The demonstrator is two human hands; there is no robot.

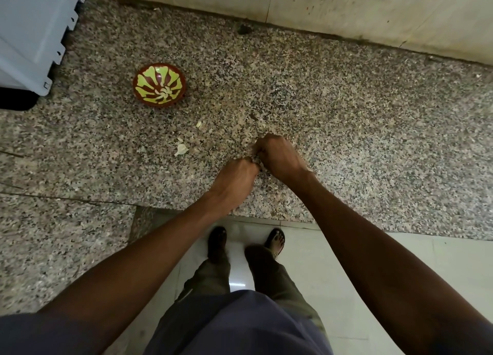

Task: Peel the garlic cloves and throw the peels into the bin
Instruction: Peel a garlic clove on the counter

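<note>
Over the surface (pixel 346 120): left hand (pixel 236 177) and right hand (pixel 278 154) meet, knuckles up
Fingers: curled together on a garlic clove (pixel 253 157), barely visible
Bowl (pixel 159 84): peeled cloves (pixel 163 94) inside
Peels (pixel 182 149): loose beside the hands

The speckled granite counter (pixel 346 120) carries a red-and-green bowl (pixel 159 84) (pale cloves inside) and scattered garlic pieces (pixel 182 149) nearby.

My arms are bare right up to short blue-grey sleeves (pixel 32 333), the same fabric as my shirt front (pixel 240 325). Below that, olive-khaki trousers (pixel 213 274), and dark open-toed sandals (pixel 217 241) showing my toes.
</note>
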